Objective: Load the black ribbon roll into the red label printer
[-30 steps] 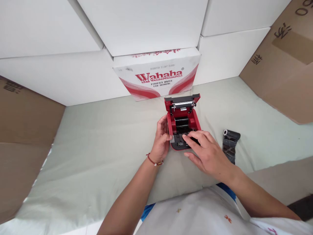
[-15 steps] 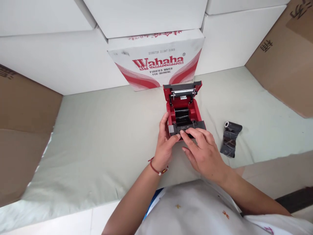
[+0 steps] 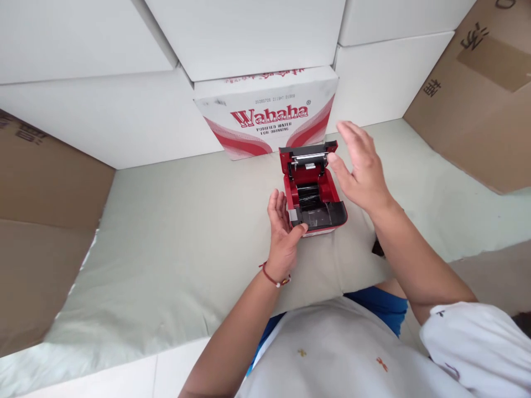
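A small red and black printer [image 3: 338, 207] sits on the cloth with its lid [image 3: 309, 149] raised. Inside lies a shiny black roll [image 3: 308, 196], and its film stretches over the front edge. My left hand [image 3: 284, 235] grips the front left corner, thumb on the front edge and fingers along the side. Beside the raised lid, my right hand [image 3: 360, 168] is open, fingers up and thumb apart, near the lid's right end; whether the thumb touches it I cannot tell. A piece of black film [image 3: 377, 247] shows from behind my right forearm, mostly hidden.
A pale green cloth [image 3: 186, 232] covers the work surface. Behind the printer stands a Wahaha water carton [image 3: 269, 119], with white boxes [image 3: 244, 33] stacked behind. Brown cardboard boxes stand at the left [image 3: 45, 237] and the right [image 3: 477, 121].
My right hand has left the film at the printer's front and risen to the raised lid's right side. My left hand keeps its hold. My right forearm now covers most of the loose film roll.
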The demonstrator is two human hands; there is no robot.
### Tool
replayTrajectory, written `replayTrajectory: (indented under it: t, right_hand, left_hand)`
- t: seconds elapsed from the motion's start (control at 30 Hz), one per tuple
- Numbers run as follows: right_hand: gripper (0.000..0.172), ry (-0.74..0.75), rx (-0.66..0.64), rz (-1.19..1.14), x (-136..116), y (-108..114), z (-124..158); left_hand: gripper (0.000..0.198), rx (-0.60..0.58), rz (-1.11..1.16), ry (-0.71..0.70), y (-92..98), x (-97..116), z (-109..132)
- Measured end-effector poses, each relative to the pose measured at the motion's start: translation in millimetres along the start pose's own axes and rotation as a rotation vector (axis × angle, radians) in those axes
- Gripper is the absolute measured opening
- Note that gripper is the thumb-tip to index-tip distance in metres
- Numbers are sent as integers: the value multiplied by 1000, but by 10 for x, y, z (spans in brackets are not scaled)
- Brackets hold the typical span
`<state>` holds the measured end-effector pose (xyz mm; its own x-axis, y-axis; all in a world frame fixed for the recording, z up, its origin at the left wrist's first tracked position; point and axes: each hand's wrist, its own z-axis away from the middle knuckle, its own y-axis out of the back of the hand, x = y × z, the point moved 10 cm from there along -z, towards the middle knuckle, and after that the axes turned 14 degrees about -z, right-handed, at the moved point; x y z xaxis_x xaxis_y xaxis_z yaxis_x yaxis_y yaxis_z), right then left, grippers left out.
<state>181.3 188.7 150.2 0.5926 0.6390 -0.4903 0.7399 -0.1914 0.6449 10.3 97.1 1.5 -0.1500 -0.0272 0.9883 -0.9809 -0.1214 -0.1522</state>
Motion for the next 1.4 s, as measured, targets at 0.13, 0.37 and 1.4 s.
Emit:
replayTrajectory:
  t: [0.13, 0.37, 1.4]
  right_hand:
    - [61, 37, -173, -21, -46, -287, -182]
    - [39, 94, -229, -30, -423, -88, 237]
    - [48, 174, -196, -176, -892, -174, 1044]
  left_hand:
    - [99, 23, -26, -24, 18, 47, 15]
    - [102, 51, -44, -86, 63, 102, 23]
    - [59, -32, 97, 16, 81, 20, -61]
